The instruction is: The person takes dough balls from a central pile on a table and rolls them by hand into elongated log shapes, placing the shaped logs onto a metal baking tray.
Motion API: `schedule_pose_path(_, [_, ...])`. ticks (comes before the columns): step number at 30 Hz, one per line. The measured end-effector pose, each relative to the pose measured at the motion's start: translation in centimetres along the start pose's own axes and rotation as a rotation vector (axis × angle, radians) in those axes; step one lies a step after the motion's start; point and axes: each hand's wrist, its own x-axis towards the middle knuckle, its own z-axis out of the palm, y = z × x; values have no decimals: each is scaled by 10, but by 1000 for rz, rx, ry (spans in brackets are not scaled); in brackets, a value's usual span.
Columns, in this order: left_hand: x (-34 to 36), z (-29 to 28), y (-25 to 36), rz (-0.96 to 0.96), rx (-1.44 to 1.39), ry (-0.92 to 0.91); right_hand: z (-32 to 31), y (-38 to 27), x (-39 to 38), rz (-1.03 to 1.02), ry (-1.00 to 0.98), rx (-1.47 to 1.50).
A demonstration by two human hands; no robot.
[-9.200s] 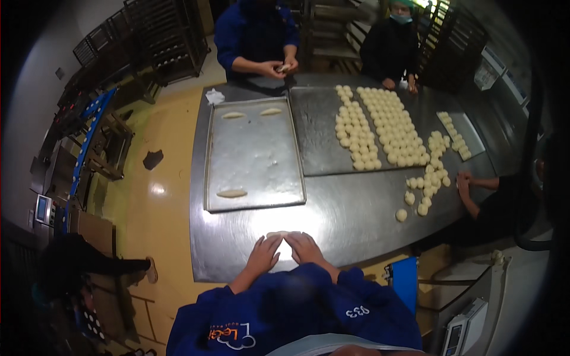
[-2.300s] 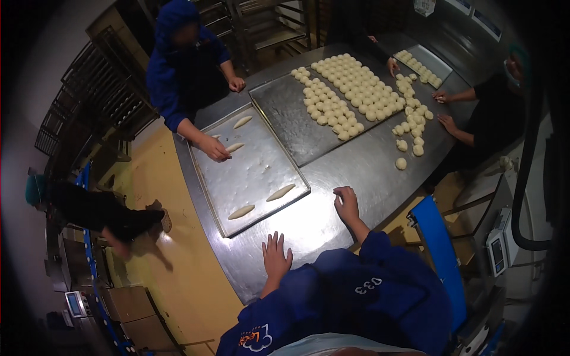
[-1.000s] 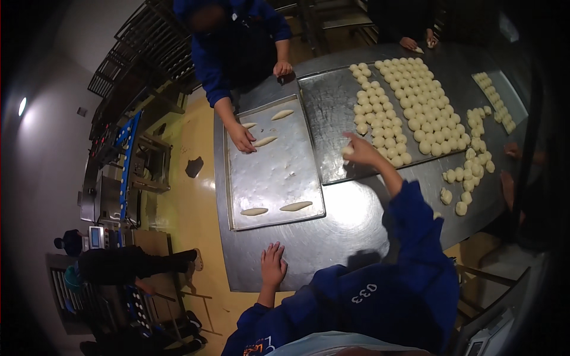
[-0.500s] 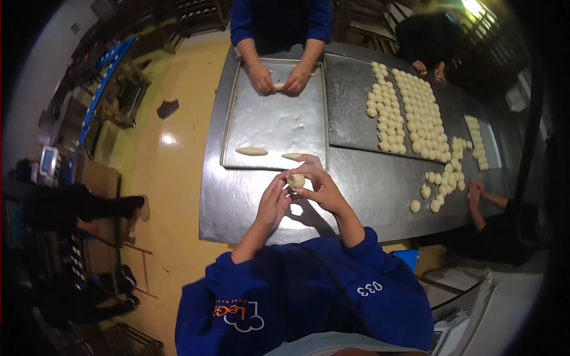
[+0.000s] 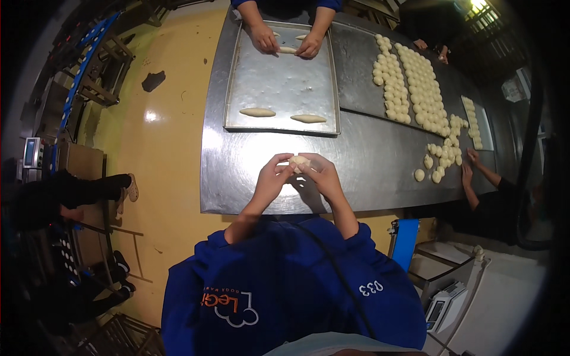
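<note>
Both my hands pinch one small, pale piece of dough (image 5: 300, 160) just above the near part of the metal table. My left hand (image 5: 274, 175) grips its left side, and my right hand (image 5: 323, 175) holds the right side. Thumbs sit on the near face, fingers around the far edge. Beyond my hands lies a shallow metal tray (image 5: 279, 129). On its near end rest two spindle-shaped dough pieces, a left one (image 5: 257, 112) and a right one (image 5: 308, 118). At the tray's far end a co-worker's hands (image 5: 264, 38) work a thin dough piece (image 5: 288, 50).
Rows of round dough balls (image 5: 421, 89) cover the right part of the steel table (image 5: 368, 187), with loose balls (image 5: 437, 175) nearer. Other people's hands (image 5: 468, 172) reach in at the right edge. A scale (image 5: 444, 307) stands low at the right.
The view has shifted, so tray and table sit higher in the picture. My hands have moved nearer to me relative to the tray and closed in on the dough from both sides.
</note>
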Motion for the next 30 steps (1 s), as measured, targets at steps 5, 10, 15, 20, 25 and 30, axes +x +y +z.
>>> schedule_pose_path(5, [29,-6,-39,55,326,9,-11,53,17,31,43,-189])
schedule_pose_path(10, [45,-8,-53,328,940,108,-4,80,28,-458,379,-826])
schedule_pose_path(15, [43,-9,-51,455,986,33,-12,86,16,-187,243,-713])
schedule_pose_path(20, [43,-49,-53,621,1213,-270,-45,82,-3,-447,26,-1019])
schedule_pose_path(25, [37,-86,-37,732,1410,-329,-74,66,-32,-344,-34,-1298])
schedule_pose_path(30, [44,-97,-28,773,1375,-318,-75,75,-27,-310,160,-1061])
